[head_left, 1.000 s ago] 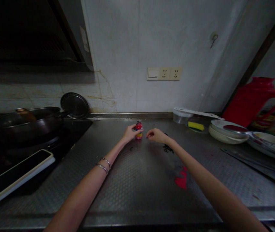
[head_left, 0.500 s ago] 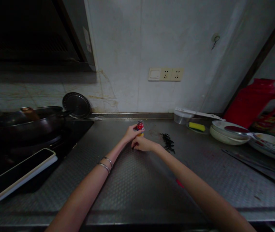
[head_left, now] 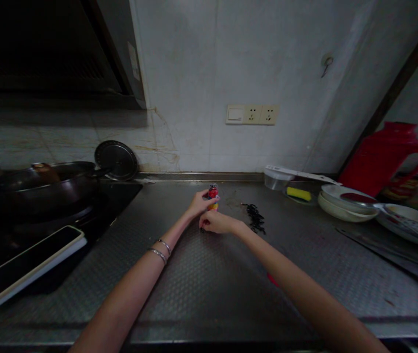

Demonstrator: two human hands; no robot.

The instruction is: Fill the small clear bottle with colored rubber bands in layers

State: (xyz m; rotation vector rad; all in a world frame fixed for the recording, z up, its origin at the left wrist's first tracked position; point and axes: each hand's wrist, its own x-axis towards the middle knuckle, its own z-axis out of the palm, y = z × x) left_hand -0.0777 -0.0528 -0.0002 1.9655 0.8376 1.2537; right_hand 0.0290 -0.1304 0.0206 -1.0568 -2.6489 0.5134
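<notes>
My left hand [head_left: 198,203] is wrapped around a small red bottle [head_left: 213,192] with some yellow low on its side. The bottle stands upright on the metal counter [head_left: 194,274]. Just in front of it, my right hand [head_left: 214,221] is closed in a pinch close to the counter. A tiny dark piece [head_left: 202,229] shows at its fingertips, too small to name. To the right of both hands lies a loose pile of thin black strips [head_left: 255,218].
At left are a wok [head_left: 58,189] on the dark stove and a phone [head_left: 28,269]. A round metal lid [head_left: 116,160] leans on the wall. A plastic cup [head_left: 275,180], yellow sponge [head_left: 299,194], stacked bowls [head_left: 344,211] and red thermos [head_left: 383,159] stand at right.
My right hand has shifted slightly down toward me, with the small dark piece at its fingertips. My left hand keeps its hold on the bottle.
</notes>
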